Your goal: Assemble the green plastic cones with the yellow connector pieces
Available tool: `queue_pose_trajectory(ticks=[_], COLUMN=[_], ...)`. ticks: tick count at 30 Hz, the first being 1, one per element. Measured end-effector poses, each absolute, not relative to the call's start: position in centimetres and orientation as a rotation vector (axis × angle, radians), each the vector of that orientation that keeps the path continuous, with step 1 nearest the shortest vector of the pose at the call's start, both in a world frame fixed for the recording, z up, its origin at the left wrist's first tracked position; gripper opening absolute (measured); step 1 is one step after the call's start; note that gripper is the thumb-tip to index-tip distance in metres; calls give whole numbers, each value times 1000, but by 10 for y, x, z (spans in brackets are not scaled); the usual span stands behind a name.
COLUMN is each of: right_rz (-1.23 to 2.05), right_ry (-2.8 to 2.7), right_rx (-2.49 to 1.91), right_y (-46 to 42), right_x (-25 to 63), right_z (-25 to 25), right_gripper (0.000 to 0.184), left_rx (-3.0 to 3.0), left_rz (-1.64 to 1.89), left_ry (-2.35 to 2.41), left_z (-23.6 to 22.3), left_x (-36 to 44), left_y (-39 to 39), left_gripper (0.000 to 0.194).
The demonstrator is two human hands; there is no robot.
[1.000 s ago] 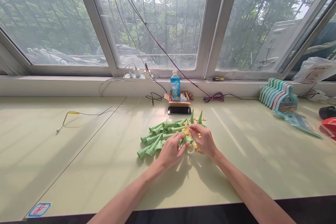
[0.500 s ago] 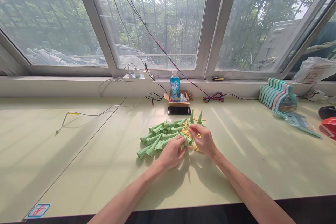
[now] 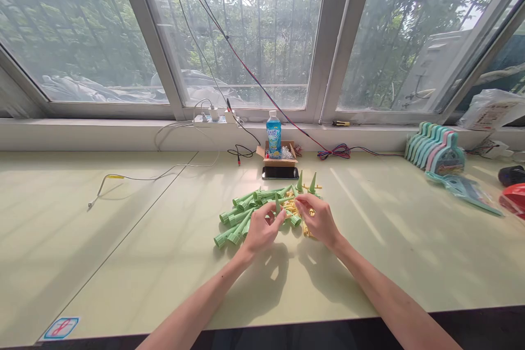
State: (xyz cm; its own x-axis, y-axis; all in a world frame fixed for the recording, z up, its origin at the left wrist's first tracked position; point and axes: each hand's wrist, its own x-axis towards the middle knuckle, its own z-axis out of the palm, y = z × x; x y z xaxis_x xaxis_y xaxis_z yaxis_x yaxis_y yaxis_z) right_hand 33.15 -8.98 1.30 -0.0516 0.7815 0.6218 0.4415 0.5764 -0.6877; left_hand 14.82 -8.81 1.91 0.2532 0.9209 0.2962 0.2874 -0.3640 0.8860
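My left hand [image 3: 263, 225] pinches a green plastic cone [image 3: 278, 205] between thumb and fingers, its point upward, over the right side of a pile of green cones [image 3: 238, 217]. These have ribbed round bases and lie heaped on their sides. My right hand [image 3: 318, 217] is closed, its fingertips together above small yellow plastic pieces [image 3: 307, 229]; whatever is between them is too small to make out. Another green cone [image 3: 295, 221] lies between the hands. Two green cones with yellow crosspieces stand upright behind my right hand, one a pointed cone [image 3: 313, 182].
Behind the pile lies a black phone [image 3: 280, 173], before a small cardboard box [image 3: 279, 163] and a blue bottle [image 3: 273, 135]. Coiled cable [image 3: 334, 151] runs along the back. Teal and pink plastic items [image 3: 437, 147] stand at the right, with a red object [image 3: 513, 198] beyond.
My left hand has moved left and slightly up with the green cone, uncovering another cone between the hands. My right hand has hardly moved.
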Motion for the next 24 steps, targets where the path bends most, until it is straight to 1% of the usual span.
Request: queue_pose_trajectory(ticks=[11,17,24], right_rz=[389,399,414], right_ry=[-1749,-1793,-1809], right_rx=[-989,-971,-972], right_y=[-92,-95,-95], right_x=[332,332,332], right_z=[15,16,14], right_gripper=[20,19,20], left_rx=[1490,1505,1525], left_rz=[1175,1216,1176], left_ry=[1097,1073,1050], left_z=[26,28,25], left_x=[146,146,145], left_y=[-86,-86,-85], left_gripper=[37,37,35])
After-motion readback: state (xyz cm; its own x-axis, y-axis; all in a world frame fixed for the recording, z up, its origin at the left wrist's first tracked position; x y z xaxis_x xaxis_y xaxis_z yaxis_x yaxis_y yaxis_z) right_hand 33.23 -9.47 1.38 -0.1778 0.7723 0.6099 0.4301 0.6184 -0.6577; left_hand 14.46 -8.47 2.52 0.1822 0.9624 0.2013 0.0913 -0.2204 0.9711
